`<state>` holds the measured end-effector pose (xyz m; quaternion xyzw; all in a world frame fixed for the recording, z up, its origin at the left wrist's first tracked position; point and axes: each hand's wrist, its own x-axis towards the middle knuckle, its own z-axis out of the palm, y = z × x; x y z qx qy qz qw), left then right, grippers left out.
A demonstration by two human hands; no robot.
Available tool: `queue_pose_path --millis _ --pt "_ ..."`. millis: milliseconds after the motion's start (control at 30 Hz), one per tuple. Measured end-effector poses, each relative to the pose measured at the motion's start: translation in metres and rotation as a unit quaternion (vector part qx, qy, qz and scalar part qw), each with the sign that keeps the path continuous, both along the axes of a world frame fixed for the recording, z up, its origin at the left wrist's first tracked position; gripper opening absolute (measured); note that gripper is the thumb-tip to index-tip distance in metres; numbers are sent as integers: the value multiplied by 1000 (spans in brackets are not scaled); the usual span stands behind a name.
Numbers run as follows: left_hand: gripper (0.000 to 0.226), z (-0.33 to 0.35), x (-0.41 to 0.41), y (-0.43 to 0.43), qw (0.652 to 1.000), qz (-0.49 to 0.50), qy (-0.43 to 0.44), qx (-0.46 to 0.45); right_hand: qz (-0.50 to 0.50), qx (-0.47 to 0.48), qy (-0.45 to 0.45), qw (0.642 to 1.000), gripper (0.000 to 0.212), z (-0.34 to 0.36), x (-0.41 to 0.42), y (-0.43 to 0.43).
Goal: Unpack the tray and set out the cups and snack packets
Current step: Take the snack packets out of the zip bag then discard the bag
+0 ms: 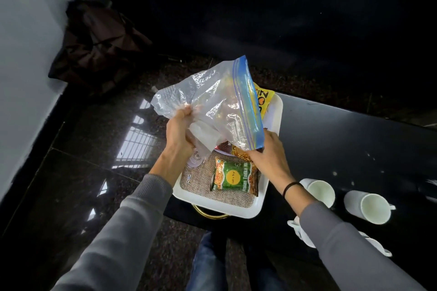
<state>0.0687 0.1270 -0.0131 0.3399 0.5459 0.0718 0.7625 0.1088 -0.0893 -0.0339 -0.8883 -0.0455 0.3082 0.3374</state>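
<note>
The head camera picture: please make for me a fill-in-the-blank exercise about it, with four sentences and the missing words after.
1. The left hand grips a clear zip bag whose seal strip is ____ in colour.
2. The green snack packet lies inside the white ____.
3. The white cups stand on the dark table, to the ____ of the tray.
4. A dark band sits on the wrist of the ____ hand.

Missing words: blue; tray; right; right
</note>
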Motion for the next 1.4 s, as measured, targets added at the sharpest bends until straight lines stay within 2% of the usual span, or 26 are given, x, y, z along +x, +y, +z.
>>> queue_pose_path --millis 100,200,267,300,433,533,600,633,700,733,767,833,867,900,967,1000,1033,1067,1133,1167,1233,1300,1400 --pt "17 0 -1 0 999 -35 3 19 -16 8 -37 999 15 6 2 1" --pt "16 -1 1 -1 996 -74 14 45 -154 64 -75 983 16 17 5 -5" --pt "16 -1 3 -2 993 -102 19 61 -258 140 -12 956 29 30 13 -7" --pt "18 -1 4 -3 990 -120 24 69 -278 174 26 944 40 34 18 -8" --pt "23 7 7 -11 977 -184 26 105 -284 278 165 903 85 52 29 -14" --pt "22 30 8 -18 953 -265 20 143 -243 280 173 912 88 71 29 -16" --pt "28 44 8 -22 930 -330 35 158 -248 234 161 926 99 85 27 -18" --pt "25 52 9 -25 915 -361 45 175 -256 216 157 929 97 90 26 -21" --pt "18 67 11 -33 886 -412 29 210 -249 225 141 931 76 101 21 -27" --pt "23 73 13 -37 875 -433 14 218 -237 236 134 933 69 108 19 -30" --pt "34 80 15 -42 861 -456 -3 225 -216 245 127 937 71 116 16 -32" --pt "54 93 17 -52 824 -513 -26 237 -157 231 103 955 97 128 8 -31" --pt "54 102 19 -57 799 -549 -34 243 -123 202 82 968 112 134 6 -30" --pt "47 108 20 -64 777 -582 -41 236 -90 167 67 980 121 137 4 -28" --pt "18 123 21 -77 740 -631 -38 229 -26 116 70 990 132 147 -2 -25" --pt "11 130 23 -82 731 -641 -31 231 -5 106 80 991 135 151 -6 -25" --pt "17 136 25 -86 729 -643 -26 232 5 102 82 991 135 154 -8 -27" --pt "21 140 25 -89 732 -642 -28 228 4 101 75 992 133 156 -10 -29" --pt "14 144 28 -92 748 -633 -56 188 -15 99 19 995 119 161 -11 -35" --pt "10 148 29 -95 755 -633 -77 156 -31 93 -19 995 107 163 -10 -38" --pt "21 153 29 -100 750 -643 -97 123 -82 83 -74 990 77 168 -7 -46" --pt "26 156 31 -106 735 -657 -102 131 -139 81 -87 983 48 174 -3 -54" --pt "35 158 36 -119 717 -660 -103 199 -188 82 -74 976 33 180 0 -68"
